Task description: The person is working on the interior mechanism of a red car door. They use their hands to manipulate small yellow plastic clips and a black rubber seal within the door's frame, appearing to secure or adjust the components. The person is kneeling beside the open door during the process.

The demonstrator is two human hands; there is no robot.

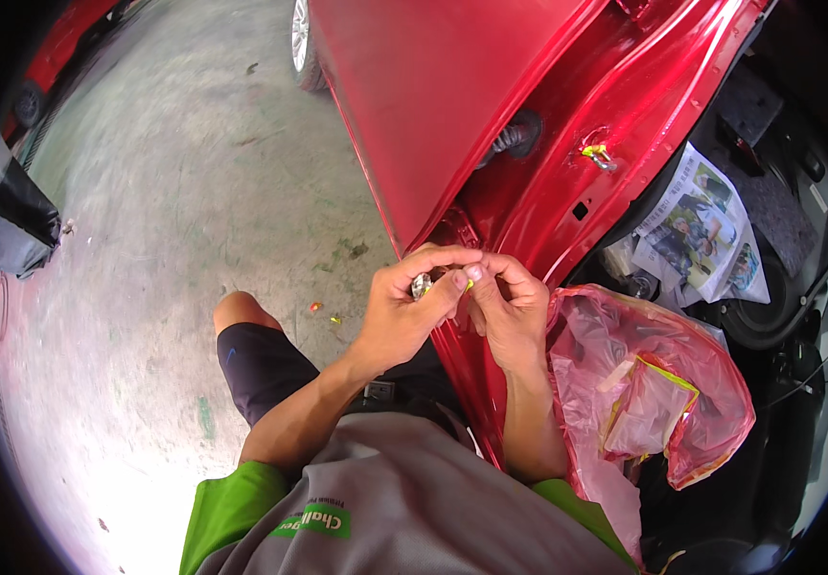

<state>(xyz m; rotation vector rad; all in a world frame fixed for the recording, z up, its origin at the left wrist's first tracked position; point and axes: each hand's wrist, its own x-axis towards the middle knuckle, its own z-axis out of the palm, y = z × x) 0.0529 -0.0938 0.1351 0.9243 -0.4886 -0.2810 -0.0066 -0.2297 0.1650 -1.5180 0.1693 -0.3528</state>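
My left hand point(402, 305) and my right hand point(513, 311) meet in front of me, by the edge of the red car door point(433, 105). Both are closed, thumbs and index fingertips pinched together. A small yellow-green piece point(470, 285), perhaps tape, peeks out between the fingertips. Inside my left hand's curled fingers sits a shiny metal piece point(421, 286) with a rounded end; the rest of it is hidden. Farther off, a metal door striker point(603, 161) with yellow-green tape around it juts from the red car body.
Pink plastic sheeting point(668, 326) edged with yellow tape hangs at the right, by the car's opening. A printed newspaper sheet point(701, 230) lies inside the car. Small scraps point(315, 307) dot the concrete floor point(174, 211). A dark-covered object point(21, 211) stands at far left.
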